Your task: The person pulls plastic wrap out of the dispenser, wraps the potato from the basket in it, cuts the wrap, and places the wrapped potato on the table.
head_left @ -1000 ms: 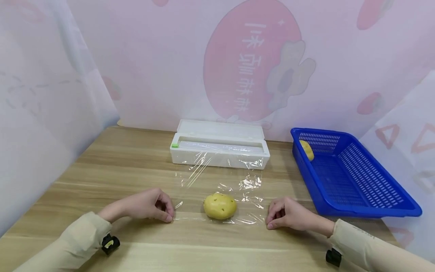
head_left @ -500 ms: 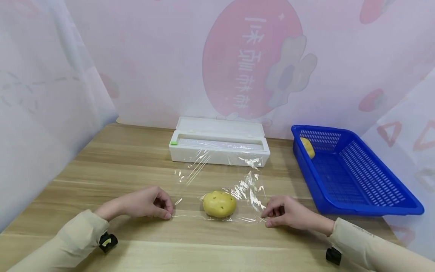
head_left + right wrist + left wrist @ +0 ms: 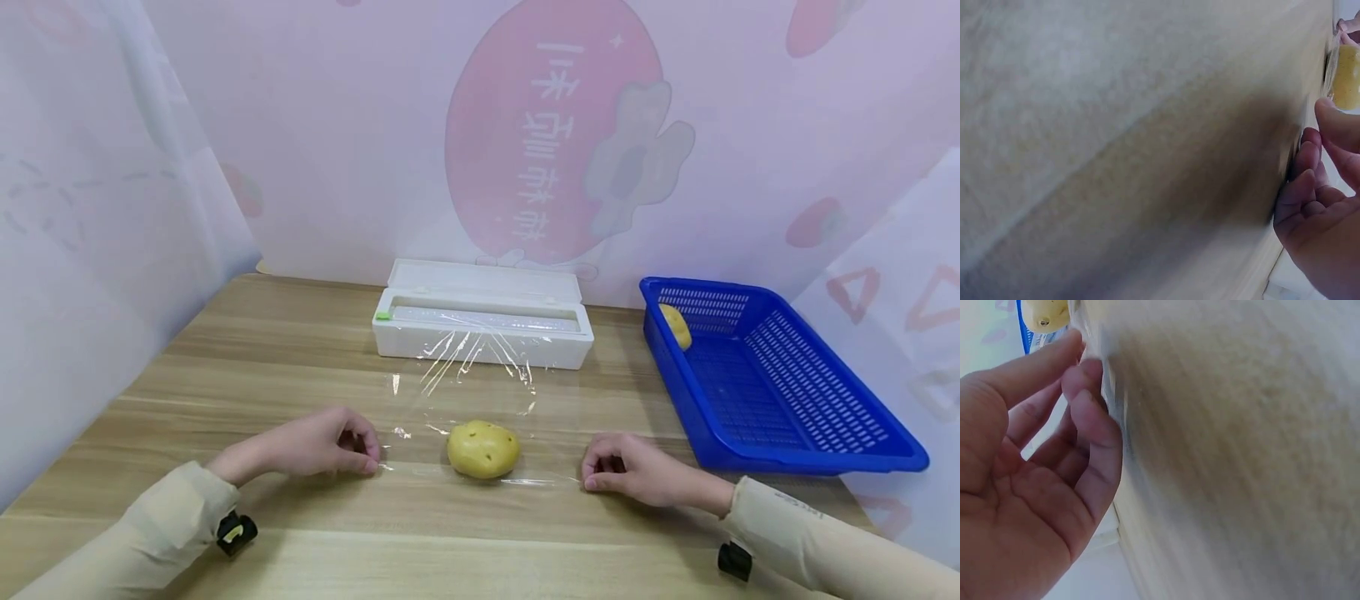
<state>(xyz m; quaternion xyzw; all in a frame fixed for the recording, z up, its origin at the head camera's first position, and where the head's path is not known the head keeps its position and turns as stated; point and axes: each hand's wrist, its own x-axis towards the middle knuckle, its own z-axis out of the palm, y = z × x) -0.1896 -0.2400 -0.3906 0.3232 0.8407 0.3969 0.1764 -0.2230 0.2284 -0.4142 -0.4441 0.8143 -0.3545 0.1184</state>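
A sheet of clear plastic wrap [image 3: 480, 392] runs from the white dispenser box [image 3: 480, 343] toward the person, with creases fanning out near the box. On the wrap's near part sits a yellow potato [image 3: 483, 450]. The left hand [image 3: 330, 443] pinches the wrap's near left corner between thumb and fingers, low over the table. At the near right corner the right hand [image 3: 637, 468] pinches the wrap in the same way. Both wrist views show thumb and fingertips meeting close to the tabletop, with the potato [image 3: 1046, 315] beyond.
On the right stands a blue plastic basket [image 3: 795, 400] with a second potato [image 3: 677, 327] in its far left corner. The box's lid [image 3: 483, 282] is raised, and a green piece [image 3: 383, 316] sits on its left rim. A printed curtain [image 3: 337, 150] hangs behind the wooden table [image 3: 375, 550].
The right side of the wrap has smoothed out, and its creases now fan from the middle of the box. Both hands keep their pinch and have barely moved.
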